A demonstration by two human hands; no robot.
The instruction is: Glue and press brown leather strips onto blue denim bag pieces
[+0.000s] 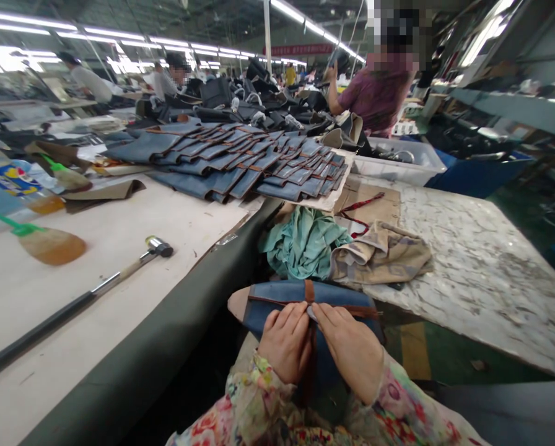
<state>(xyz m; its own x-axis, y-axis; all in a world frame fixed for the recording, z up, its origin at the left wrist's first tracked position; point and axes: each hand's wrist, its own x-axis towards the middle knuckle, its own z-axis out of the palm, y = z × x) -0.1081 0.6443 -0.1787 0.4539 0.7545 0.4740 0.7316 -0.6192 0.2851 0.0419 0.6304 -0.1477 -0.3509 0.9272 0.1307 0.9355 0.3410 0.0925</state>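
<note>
Blue leather panel with brown strap [282,296] lies under our left hand [285,341] and right hand [352,348], fingertips pinching its strap where they meet, a crumpled teal cloth [303,243] just beyond, a steel-headed hammer [73,303] well apart to the left.

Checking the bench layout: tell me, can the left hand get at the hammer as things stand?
Probably yes: the hammer lies alone on the bare tabletop with nothing between, but the left hand is pressed on the blue leather piece.
</note>
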